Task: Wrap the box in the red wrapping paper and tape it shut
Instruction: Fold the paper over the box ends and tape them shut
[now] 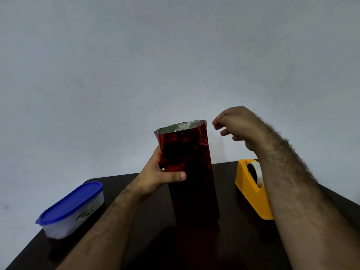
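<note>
Standing upright mid-worktop (152, 221), red-wrapped box (191, 172), top paper end open; left hand (158, 173) fingers grasp its side. Right hand (236, 126) raised beside it, fingers loosely curled, holding nothing visible. Yellow tape dispenser (251, 193) near right edge.

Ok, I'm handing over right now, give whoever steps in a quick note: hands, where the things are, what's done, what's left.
Left hand: grips the wrapped box at mid-height, standing it upright on the dark table.
Right hand: raised beside the open top, fingers loosely curled, holding nothing visible.
Red wrapping paper: already round the box sides; the top end stands open, silver inside showing.
Yellow tape dispenser: on the table to the right, partly behind the right forearm.
Blue-lidded container: left edge of the table, not involved.
Left: fold the open top down and tape it. The bottom end cannot be seen.
</note>
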Motion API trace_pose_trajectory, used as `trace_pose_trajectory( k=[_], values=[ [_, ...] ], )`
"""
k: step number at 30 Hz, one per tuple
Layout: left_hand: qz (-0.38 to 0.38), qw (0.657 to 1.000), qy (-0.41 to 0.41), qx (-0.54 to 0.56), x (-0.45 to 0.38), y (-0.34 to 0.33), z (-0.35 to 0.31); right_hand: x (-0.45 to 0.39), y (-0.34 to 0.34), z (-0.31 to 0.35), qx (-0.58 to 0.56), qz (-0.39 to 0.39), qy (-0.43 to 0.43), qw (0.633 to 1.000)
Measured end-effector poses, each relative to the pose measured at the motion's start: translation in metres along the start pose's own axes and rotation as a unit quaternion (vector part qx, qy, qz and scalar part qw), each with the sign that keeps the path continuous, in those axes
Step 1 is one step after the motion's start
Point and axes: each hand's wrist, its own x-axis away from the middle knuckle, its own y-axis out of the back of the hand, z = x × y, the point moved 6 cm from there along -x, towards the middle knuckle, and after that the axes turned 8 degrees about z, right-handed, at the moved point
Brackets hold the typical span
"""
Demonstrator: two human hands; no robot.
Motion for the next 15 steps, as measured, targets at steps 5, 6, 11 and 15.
trace_pose_trajectory(
  k=[5, 6, 11, 15],
  values=[
    [-0.148, 0.989, -0.015, 0.002, -0.004, 0.006, -0.024, 0.015, 0.023, 0.007, -0.035, -0.129, 0.105, 0.985],
    [-0.191, 0.981, -0.025, -0.003, -0.005, 0.008, -0.034, 0.021, 0.026, 0.004, -0.032, -0.147, 0.114, 0.982],
    [-0.236, 0.971, -0.027, 0.004, -0.008, 0.012, -0.062, 0.033, 0.015, -0.034, -0.096, -0.163, 0.069, 0.979],
    [-0.258, 0.965, -0.028, 0.026, -0.006, 0.008, -0.063, 0.041, -0.013, -0.069, -0.193, -0.2, 0.055, 0.959]
  ],
)
